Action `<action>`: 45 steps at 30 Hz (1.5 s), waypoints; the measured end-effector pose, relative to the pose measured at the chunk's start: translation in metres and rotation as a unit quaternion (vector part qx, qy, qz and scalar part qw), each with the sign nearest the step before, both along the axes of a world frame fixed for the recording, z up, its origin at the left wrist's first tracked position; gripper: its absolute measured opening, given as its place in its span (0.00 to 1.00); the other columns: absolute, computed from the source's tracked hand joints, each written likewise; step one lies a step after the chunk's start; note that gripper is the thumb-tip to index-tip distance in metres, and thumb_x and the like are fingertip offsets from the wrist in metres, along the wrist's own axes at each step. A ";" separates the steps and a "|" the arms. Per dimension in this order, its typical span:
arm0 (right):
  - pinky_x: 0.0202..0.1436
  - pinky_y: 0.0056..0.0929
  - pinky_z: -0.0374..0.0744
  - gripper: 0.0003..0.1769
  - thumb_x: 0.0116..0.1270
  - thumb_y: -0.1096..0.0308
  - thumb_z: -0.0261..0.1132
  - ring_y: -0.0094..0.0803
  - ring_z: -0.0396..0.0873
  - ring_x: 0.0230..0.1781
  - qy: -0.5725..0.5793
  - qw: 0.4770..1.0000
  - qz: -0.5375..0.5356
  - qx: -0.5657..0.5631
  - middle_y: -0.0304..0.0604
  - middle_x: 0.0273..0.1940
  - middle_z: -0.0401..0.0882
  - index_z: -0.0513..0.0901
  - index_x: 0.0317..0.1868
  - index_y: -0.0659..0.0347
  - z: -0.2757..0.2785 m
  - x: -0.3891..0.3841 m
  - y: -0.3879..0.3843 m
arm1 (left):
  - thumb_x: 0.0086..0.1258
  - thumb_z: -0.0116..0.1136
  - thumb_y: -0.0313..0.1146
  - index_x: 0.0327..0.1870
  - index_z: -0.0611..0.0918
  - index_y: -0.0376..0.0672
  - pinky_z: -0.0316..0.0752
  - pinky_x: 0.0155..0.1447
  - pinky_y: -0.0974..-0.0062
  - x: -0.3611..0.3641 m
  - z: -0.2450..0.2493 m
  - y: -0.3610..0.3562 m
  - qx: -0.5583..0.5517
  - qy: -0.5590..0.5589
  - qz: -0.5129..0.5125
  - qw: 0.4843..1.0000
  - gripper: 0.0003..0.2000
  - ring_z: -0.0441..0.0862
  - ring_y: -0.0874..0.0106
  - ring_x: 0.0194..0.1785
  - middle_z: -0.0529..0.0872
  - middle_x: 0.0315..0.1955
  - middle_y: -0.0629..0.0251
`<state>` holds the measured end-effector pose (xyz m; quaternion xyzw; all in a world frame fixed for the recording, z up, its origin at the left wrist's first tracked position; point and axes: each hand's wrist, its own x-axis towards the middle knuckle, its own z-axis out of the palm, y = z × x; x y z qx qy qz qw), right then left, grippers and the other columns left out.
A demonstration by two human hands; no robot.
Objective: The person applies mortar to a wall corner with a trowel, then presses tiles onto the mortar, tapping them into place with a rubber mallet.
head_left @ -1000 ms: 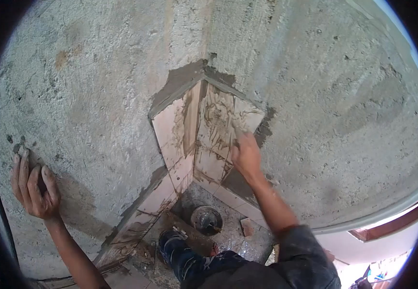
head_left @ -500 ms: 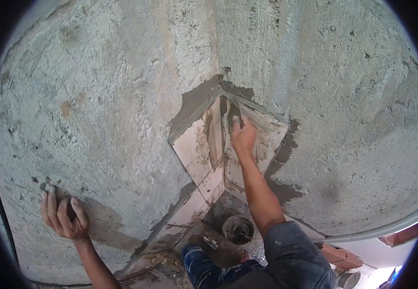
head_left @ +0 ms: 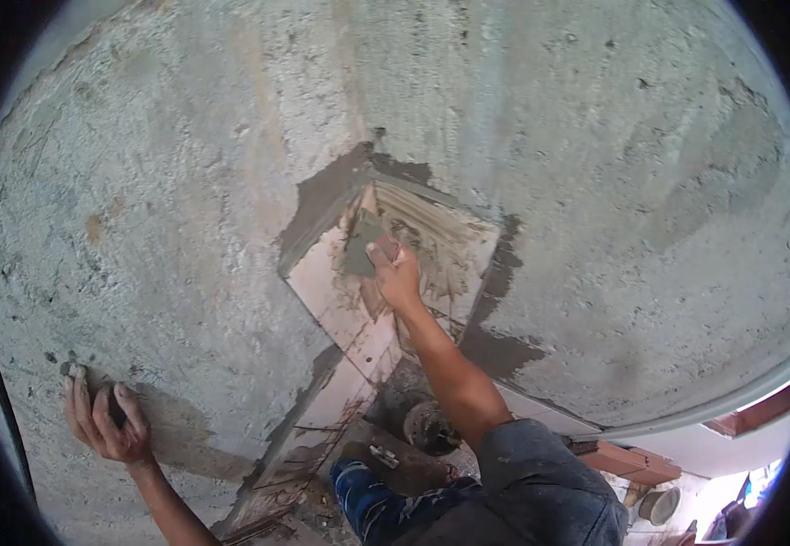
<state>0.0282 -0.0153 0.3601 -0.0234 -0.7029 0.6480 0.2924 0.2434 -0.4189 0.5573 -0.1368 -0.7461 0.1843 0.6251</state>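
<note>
Head view: two rough cement walls (head_left: 595, 264) meet in a corner, and tiles are set on both sides of it. Left tile (head_left: 313, 287) and right tile (head_left: 479, 244) stand upright, their edges meeting near the corner line; a lower tile row (head_left: 345, 391) runs down and left, another strip (head_left: 541, 414) runs right. Right hand (head_left: 400, 278) is closed on a flat scraper (head_left: 361, 253), thumb on its face, blade at the left tile by the corner. Left hand (head_left: 113, 423) has loosely curled fingers, tips against the left wall, nothing visible in it. The hands are well apart. Progress: the tiles are up, and dark mortar (head_left: 322, 196) fills in around their upper edges. Brown paste covers much of the right tile, in streaks; on the left tile it sits mostly near the corner, outer part pale and mostly clean. Looks partway along: paste coverage is uneven, smears not wiped off, walls above untiled. Joint fill under the hand can't be judged. Below: bucket (head_left: 431, 426) near the person's leg (head_left: 363, 491); stacked reddish blocks (head_left: 627, 462) and a second bucket (head_left: 659, 505) lower right.
</note>
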 end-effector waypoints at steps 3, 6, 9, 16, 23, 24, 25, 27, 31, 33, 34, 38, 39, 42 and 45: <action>0.50 0.26 0.76 0.18 0.68 0.68 0.69 0.24 0.78 0.45 -0.002 0.980 0.059 -0.189 0.36 0.47 0.83 0.82 0.55 0.67 0.015 0.039 0.031 | 0.72 0.62 0.26 0.40 0.82 0.36 0.73 0.69 0.55 0.000 0.000 -0.005 -0.003 -0.004 -0.012 1.000 0.03 0.79 0.53 0.65 0.85 0.56 0.49; 0.46 0.32 0.75 0.13 0.68 0.70 0.65 0.26 0.76 0.43 0.041 0.998 -0.041 -0.007 0.42 0.44 0.81 0.79 0.51 0.64 0.073 0.093 0.068 | 0.72 0.62 0.26 0.40 0.82 0.35 0.74 0.68 0.56 -0.002 -0.001 -0.007 0.000 -0.002 -0.018 1.000 0.04 0.80 0.52 0.64 0.86 0.55 0.48; 0.44 0.40 0.76 0.13 0.64 0.73 0.63 0.40 0.78 0.42 0.120 0.885 -0.210 0.399 0.48 0.42 0.77 0.79 0.50 0.62 0.133 0.127 0.100 | 0.73 0.60 0.25 0.39 0.83 0.34 0.76 0.67 0.57 -0.003 -0.004 -0.011 0.010 -0.006 -0.018 1.000 0.04 0.80 0.52 0.64 0.86 0.54 0.48; 0.44 0.37 0.77 0.09 0.61 0.66 0.62 0.40 0.75 0.48 0.036 0.605 -0.278 0.745 0.43 0.42 0.76 0.80 0.41 0.58 0.107 0.069 0.099 | 0.75 0.58 0.25 0.40 0.83 0.33 0.77 0.67 0.56 -0.003 -0.008 -0.025 0.022 0.010 -0.070 0.997 0.04 0.81 0.53 0.63 0.87 0.52 0.50; 0.44 0.37 0.76 0.10 0.57 0.64 0.62 0.38 0.74 0.47 0.045 0.628 -0.220 0.745 0.42 0.40 0.74 0.81 0.39 0.56 0.062 0.089 0.078 | 0.73 0.60 0.24 0.40 0.84 0.34 0.75 0.68 0.54 0.003 -0.009 -0.020 0.051 -0.008 -0.097 0.994 0.03 0.81 0.53 0.63 0.89 0.50 0.52; 0.44 0.37 0.76 0.10 0.57 0.64 0.62 0.38 0.74 0.47 0.063 0.618 -0.197 0.758 0.42 0.40 0.74 0.80 0.39 0.56 0.061 0.091 0.077 | 0.73 0.60 0.25 0.39 0.84 0.34 0.75 0.68 0.53 0.002 -0.009 -0.019 0.061 -0.003 -0.098 0.993 0.04 0.81 0.53 0.63 0.89 0.50 0.53; 0.44 0.37 0.76 0.10 0.57 0.64 0.62 0.38 0.74 0.47 0.065 0.618 -0.195 0.759 0.42 0.40 0.74 0.80 0.39 0.56 0.077 0.097 0.074 | 0.73 0.60 0.25 0.39 0.84 0.34 0.75 0.68 0.53 0.003 -0.009 -0.020 0.063 -0.002 -0.096 0.993 0.04 0.81 0.53 0.63 0.89 0.50 0.53; 0.46 0.38 0.77 0.13 0.62 0.66 0.59 0.41 0.75 0.48 0.052 0.653 -0.232 0.719 0.44 0.45 0.76 0.77 0.47 0.60 0.111 0.101 0.071 | 0.73 0.61 0.26 0.39 0.83 0.37 0.75 0.70 0.54 0.003 -0.008 -0.019 0.052 0.002 -0.083 0.995 0.03 0.83 0.56 0.61 0.89 0.49 0.57; 0.49 0.36 0.78 0.13 0.62 0.65 0.60 0.41 0.76 0.48 0.033 0.650 -0.215 0.728 0.45 0.45 0.77 0.78 0.46 0.60 0.122 0.083 0.085 | 0.74 0.60 0.26 0.39 0.84 0.37 0.75 0.69 0.54 0.001 -0.009 -0.019 0.042 -0.004 -0.096 0.995 0.03 0.83 0.56 0.60 0.89 0.48 0.56; 0.50 0.35 0.78 0.12 0.61 0.65 0.61 0.40 0.76 0.47 -0.018 0.605 -0.212 0.767 0.45 0.43 0.77 0.80 0.44 0.60 0.108 0.080 0.084 | 0.74 0.60 0.25 0.39 0.84 0.36 0.77 0.67 0.55 0.000 -0.008 -0.021 0.040 0.005 -0.098 0.994 0.03 0.84 0.55 0.60 0.89 0.47 0.54; 0.49 0.36 0.77 0.11 0.59 0.65 0.61 0.40 0.76 0.47 -0.005 0.618 -0.182 0.765 0.44 0.41 0.77 0.81 0.41 0.60 0.104 0.087 0.084 | 0.74 0.60 0.25 0.39 0.84 0.36 0.77 0.67 0.55 0.001 -0.008 -0.023 0.038 0.008 -0.099 0.994 0.03 0.84 0.55 0.60 0.89 0.47 0.54; 0.48 0.38 0.78 0.10 0.59 0.66 0.61 0.41 0.76 0.48 0.094 0.626 -0.176 0.754 0.44 0.39 0.78 0.82 0.39 0.60 0.101 0.098 0.072 | 0.74 0.59 0.24 0.39 0.85 0.34 0.78 0.65 0.55 0.002 -0.009 -0.023 0.028 0.000 -0.077 0.997 0.04 0.84 0.55 0.60 0.89 0.48 0.53; 0.48 0.39 0.78 0.11 0.60 0.65 0.61 0.42 0.76 0.49 0.102 0.640 -0.191 0.737 0.45 0.40 0.79 0.83 0.40 0.59 0.110 0.083 0.071 | 0.74 0.59 0.23 0.39 0.85 0.34 0.79 0.65 0.55 0.001 -0.009 -0.024 0.030 0.002 -0.078 0.996 0.04 0.84 0.55 0.60 0.89 0.48 0.53; 0.48 0.41 0.78 0.12 0.60 0.64 0.62 0.43 0.77 0.49 0.063 0.644 -0.209 0.733 0.46 0.42 0.81 0.85 0.40 0.59 0.123 0.049 0.073 | 0.73 0.59 0.23 0.39 0.85 0.33 0.79 0.65 0.55 0.001 -0.007 -0.023 0.024 0.001 -0.094 0.995 0.04 0.84 0.55 0.60 0.89 0.48 0.53; 0.47 0.40 0.77 0.11 0.60 0.64 0.61 0.43 0.77 0.50 0.014 0.644 -0.179 0.744 0.46 0.42 0.81 0.85 0.40 0.58 0.107 0.071 0.078 | 0.74 0.60 0.23 0.39 0.85 0.32 0.79 0.65 0.56 0.002 -0.005 -0.021 0.021 -0.005 -0.097 0.995 0.04 0.84 0.54 0.60 0.89 0.49 0.53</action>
